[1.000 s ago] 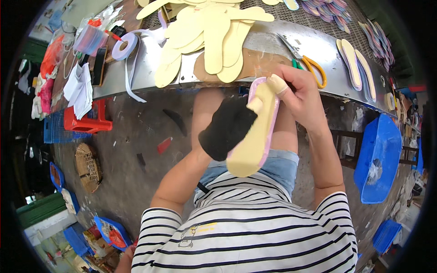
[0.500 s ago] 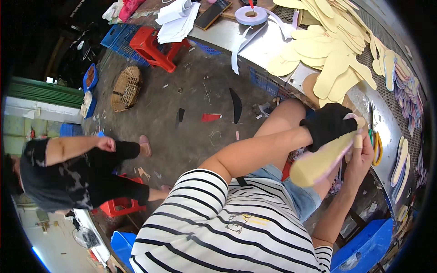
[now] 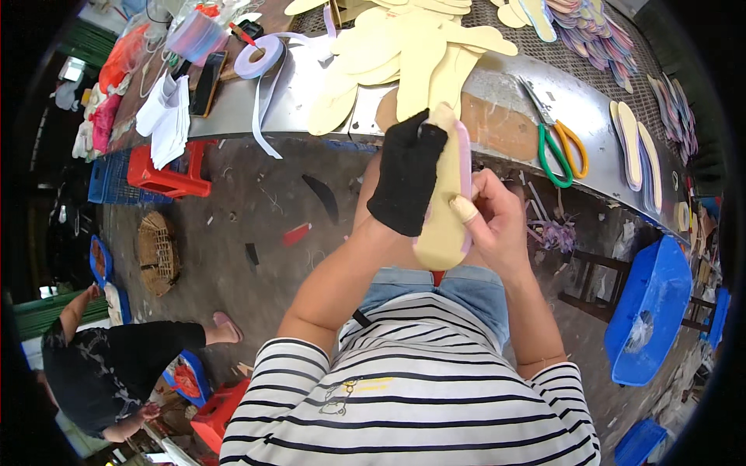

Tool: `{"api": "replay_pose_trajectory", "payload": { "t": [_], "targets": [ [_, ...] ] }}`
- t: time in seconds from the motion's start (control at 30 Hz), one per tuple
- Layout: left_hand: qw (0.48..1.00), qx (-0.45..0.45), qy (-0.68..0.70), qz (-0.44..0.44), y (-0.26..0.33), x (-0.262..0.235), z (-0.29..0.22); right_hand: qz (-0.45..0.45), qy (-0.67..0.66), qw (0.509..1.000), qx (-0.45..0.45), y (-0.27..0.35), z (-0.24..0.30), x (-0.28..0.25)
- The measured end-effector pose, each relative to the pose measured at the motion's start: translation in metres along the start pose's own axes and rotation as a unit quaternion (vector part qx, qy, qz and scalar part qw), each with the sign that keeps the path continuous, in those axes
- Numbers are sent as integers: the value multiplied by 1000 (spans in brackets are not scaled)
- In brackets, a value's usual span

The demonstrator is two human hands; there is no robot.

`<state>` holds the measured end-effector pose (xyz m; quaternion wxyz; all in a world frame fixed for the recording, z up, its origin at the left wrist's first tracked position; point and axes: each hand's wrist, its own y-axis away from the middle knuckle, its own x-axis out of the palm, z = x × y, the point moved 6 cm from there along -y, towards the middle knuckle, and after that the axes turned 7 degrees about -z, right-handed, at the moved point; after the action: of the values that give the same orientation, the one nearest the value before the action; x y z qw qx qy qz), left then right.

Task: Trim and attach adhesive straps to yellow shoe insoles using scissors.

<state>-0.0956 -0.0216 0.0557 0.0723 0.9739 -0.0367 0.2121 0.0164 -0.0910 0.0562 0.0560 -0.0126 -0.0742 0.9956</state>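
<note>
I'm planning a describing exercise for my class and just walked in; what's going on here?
A person in a striped shirt holds a yellow sole-shaped piece with lilac edging in front of a bench. The black-gloved left hand grips its left side; the right hand is at its right edge. On the bench lie a pile of yellow pieces and scissors. Another person is off to the left.

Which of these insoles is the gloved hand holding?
The yellow, lilac-edged insole in the black-gloved left hand; the other insoles lie on the worktable.
</note>
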Motion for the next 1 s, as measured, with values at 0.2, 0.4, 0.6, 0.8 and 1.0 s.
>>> {"api": "replay_pose_trajectory", "payload": {
  "t": [0.2, 0.4, 0.6, 0.8, 1.0],
  "targets": [
    [992, 24, -103, 71, 7, 17, -23, 26, -48, 997, 49, 5, 7, -6],
    [998, 29, -26, 49, 5, 12, -13, 47, -115, 990, 71, 7, 1, -13],
    [988, -74, 88, 103, 14, 14, 8, 187, -258, 915, 248, 24, -44, 8],
    [981, 8, -133, 140, 14, 11, -9, 46, -150, 982, 104, -28, 7, -34],
    [987, 23, -151, 53, 14, 5, -2, 14, 31, 995, -90, -38, 28, -28]
  ]
}}
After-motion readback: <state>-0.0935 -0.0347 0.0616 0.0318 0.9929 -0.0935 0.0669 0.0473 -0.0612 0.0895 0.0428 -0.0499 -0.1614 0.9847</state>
